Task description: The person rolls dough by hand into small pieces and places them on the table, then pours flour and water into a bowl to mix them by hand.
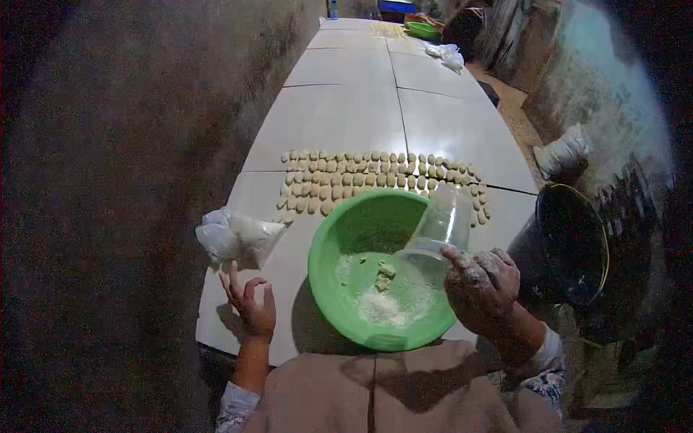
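A clear plastic cup [446, 220] is gripped by my right hand [484, 285] and tilted over the right side of a green basin [328, 303], its mouth facing down and left. Inside the basin lie white flour [381, 309] and a small yellowish lump of dough [385, 276]. Flour coats the fingers of my right hand. To the left of the basin, my left hand [253, 309] is raised with its fingers apart and nothing in it. Just beyond it rests a plastic bag [238, 237] of white powder on the tiled table [339, 123].
Rows of small dough pieces [354, 179] lie behind the basin. A large black container [570, 242] stands at the right, near a white sack [563, 151]. Another plastic bag [449, 56] and a green bowl [423, 31] are at the far end. A wall runs along the left.
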`<act>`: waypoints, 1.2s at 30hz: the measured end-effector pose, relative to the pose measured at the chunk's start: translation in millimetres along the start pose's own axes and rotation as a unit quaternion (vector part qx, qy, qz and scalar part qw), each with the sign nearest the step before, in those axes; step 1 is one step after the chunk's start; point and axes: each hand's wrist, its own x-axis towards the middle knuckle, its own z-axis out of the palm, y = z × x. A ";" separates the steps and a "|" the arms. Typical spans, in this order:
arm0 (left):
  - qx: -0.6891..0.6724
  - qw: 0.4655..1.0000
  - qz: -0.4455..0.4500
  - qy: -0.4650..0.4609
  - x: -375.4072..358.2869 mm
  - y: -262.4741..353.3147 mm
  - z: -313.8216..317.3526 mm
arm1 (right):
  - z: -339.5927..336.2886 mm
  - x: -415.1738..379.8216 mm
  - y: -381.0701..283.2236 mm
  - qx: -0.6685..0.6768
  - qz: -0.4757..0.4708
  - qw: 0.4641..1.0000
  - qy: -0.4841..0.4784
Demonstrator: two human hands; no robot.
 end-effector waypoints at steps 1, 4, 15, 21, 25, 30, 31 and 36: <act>-0.001 1.000 -0.005 -0.001 -0.2 -1.1 0.4 | 2.1 1.4 -0.2 -0.009 -0.008 1.000 0.012; -0.011 1.000 -0.009 -0.007 0.0 -4.1 0.0 | 5.5 5.7 0.5 0.006 -0.017 1.000 0.003; 0.023 0.999 -0.031 -0.016 1.8 -0.1 -1.3 | 10.5 6.6 -3.5 -0.010 -0.015 1.000 0.004; 0.041 0.999 -0.014 -0.021 3.6 3.0 -3.1 | 1.6 3.8 -1.7 -0.020 0.035 0.998 0.041; 0.006 0.998 -0.039 -0.044 3.8 3.4 -3.7 | -5.3 11.0 3.8 -0.002 0.111 0.989 0.096; -0.031 0.999 -0.025 -0.025 0.4 -4.6 3.7 | -59.0 -42.6 83.1 -0.037 0.267 0.957 0.107; -0.019 1.000 -0.015 -0.016 1.3 -0.8 1.8 | -66.9 -49.0 91.8 0.017 0.294 0.925 0.242; -0.195 0.974 -0.071 -0.086 7.9 12.0 10.0 | -121.2 -89.9 133.3 -0.046 0.358 0.904 0.227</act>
